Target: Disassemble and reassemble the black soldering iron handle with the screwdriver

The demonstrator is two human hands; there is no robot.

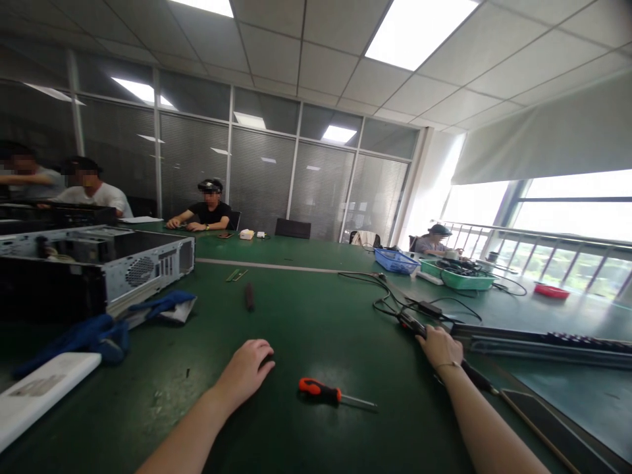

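Note:
My left hand (247, 370) rests on the green table (306, 329), its fingers loosely bent and the thumb apart, with nothing visible in it. To its right lies a screwdriver (323, 393) with an orange and black handle, the shaft pointing right. Closed over a black corded tool, my right hand (441, 349) covers its middle. This looks like an electric screwdriver (412, 324); its cable end shows beyond my fingers, and a narrow tip shows beside my wrist.
At left stand an open computer case (148, 266), blue gloves (99, 336) and a white bar (47, 392). A dark strip (249, 296) lies ahead. Cables, a blue basket (395, 261), a green basket (464, 280) and metal rails (538, 345) occupy the right. Several people sit around.

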